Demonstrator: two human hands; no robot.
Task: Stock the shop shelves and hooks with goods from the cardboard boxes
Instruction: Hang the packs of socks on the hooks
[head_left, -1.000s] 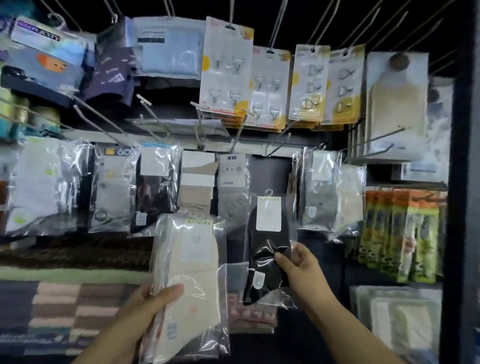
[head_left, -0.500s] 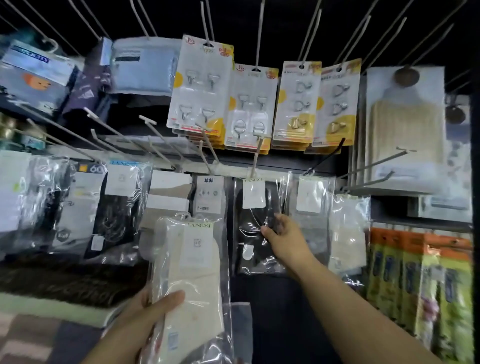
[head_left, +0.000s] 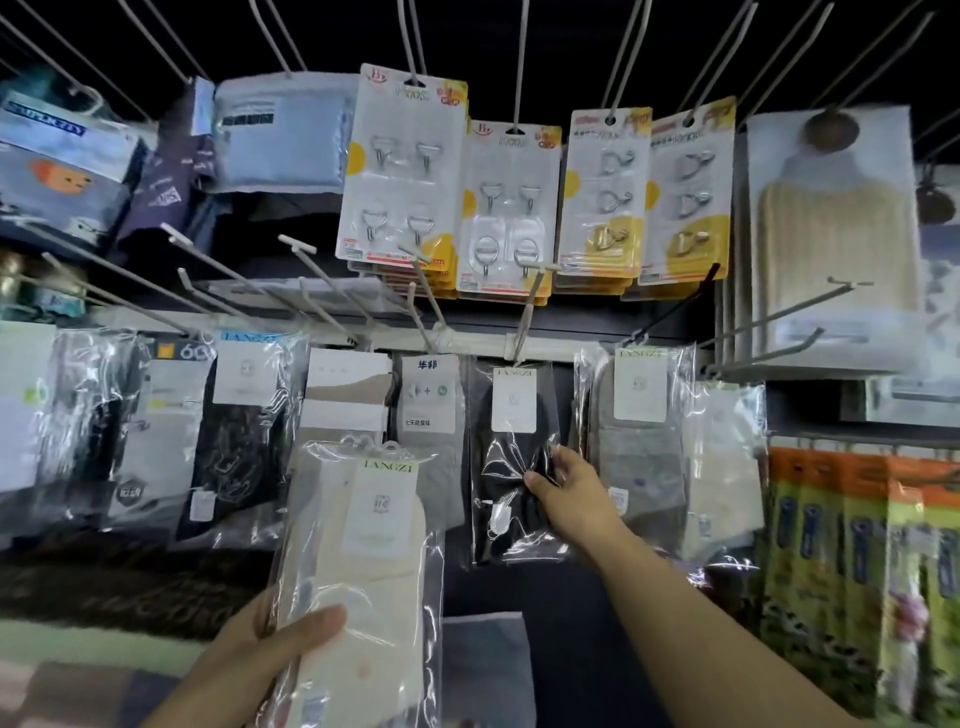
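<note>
Now the right hand (head_left: 571, 486) pinches the black sock pack (head_left: 511, 467) hanging on its hook (head_left: 524, 317); the left hand (head_left: 275, 644) grips the cream sock packs (head_left: 363, 561).

The cream sock pack (head_left: 358, 561) was pale beside the black sock pack (head_left: 511, 457); right of the black one hung grey socks (head_left: 641, 447), above it yellow-edged hook cards (head_left: 405, 171).

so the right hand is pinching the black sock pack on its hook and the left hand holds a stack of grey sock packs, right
Not quite. The head view shows the right hand pinching the black sock pack on its hook, but the packs in the left hand are cream sock packs, not grey. Grey socks hang on the rack.
</note>
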